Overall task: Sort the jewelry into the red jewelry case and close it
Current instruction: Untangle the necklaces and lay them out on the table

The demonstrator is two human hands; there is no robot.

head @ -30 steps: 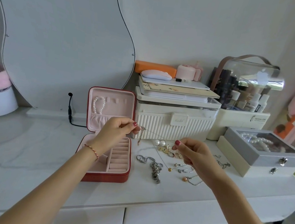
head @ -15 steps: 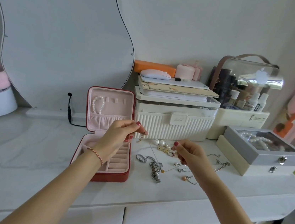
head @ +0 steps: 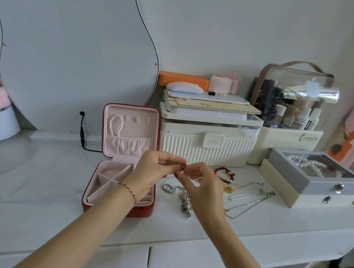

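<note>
Head view: two hands pinch a small piece of jewelry beside the open red case.

The square red jewelry case [head: 117,209] stands open on the white marble-patterned worktop [head: 33,174], its pale pink lid upright with a white pearl bracelet [head: 115,125] hanging inside, and its pink base divided into compartments. The left hand [head: 156,169] and right hand [head: 198,185] meet just above the case's right edge, fingertips curled and pinching a tiny item [head: 184,167] too small to identify. On the worktop right of the case lie a chunky silver chain [head: 182,198], thin silver necklaces [head: 246,198] and a red beaded bracelet [head: 224,173]. A grey glass-topped box [head: 322,180] of pearls sits at the far right.
</note>
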